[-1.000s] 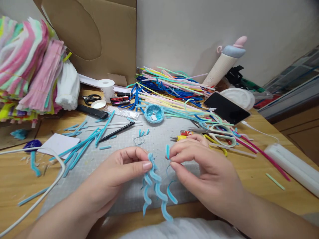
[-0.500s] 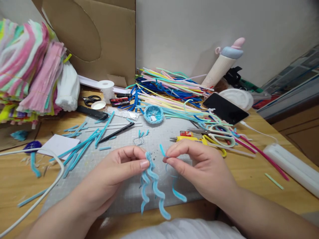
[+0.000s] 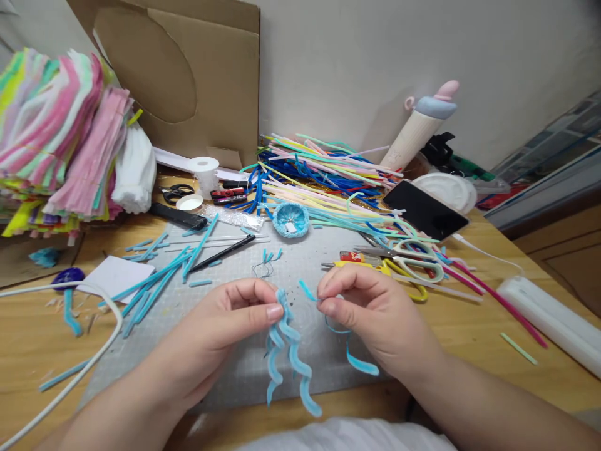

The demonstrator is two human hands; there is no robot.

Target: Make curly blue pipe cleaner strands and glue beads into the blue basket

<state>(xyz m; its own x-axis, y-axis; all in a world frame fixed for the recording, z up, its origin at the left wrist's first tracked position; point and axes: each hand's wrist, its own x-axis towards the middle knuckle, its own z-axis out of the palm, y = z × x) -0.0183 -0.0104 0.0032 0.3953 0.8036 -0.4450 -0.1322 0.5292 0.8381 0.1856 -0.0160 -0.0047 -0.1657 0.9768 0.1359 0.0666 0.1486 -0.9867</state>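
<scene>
At far left, fuzzy stem bundles (image 3: 61, 131) in pink, mint, white and yellow pile up, cut off by the frame edge. Below them on the wooden worktop (image 3: 28, 332), a white cable (image 3: 113, 332) loops in from the left edge, its ends out of view. A purple-blue object (image 3: 68, 279), hard to identify, sits near a white paper (image 3: 113, 275) partly covered by pale blue cut stems (image 3: 150, 294). Behind stands a cardboard sheet (image 3: 225, 75), cropped at the top.

Left of centre, the left hand (image 3: 230, 316) pinches the top of the curled blue strands (image 3: 295, 354) between thumb and forefinger. They hang over a grey mat (image 3: 225, 388), soft, pale blue and corkscrewed; two show clearly, while more behind them are difficult to count. Their upper ends are partly hidden by the thumb. Beyond is a fuzzy blue cup (image 3: 282, 216) with something small and white inside.

The right hand (image 3: 375, 310), apart from the left, pinches a thin blue strip (image 3: 361, 365). One fuzzy tip points left; a threadlike length curves below to a second fuzzy end. The fingers hide where these join. Behind this hand, a yellow-handled tool (image 3: 331, 265) is partly covered, with scissors (image 3: 417, 260) to its right. At far right, a white bar-shaped object (image 3: 554, 322) runs out of frame.
</scene>
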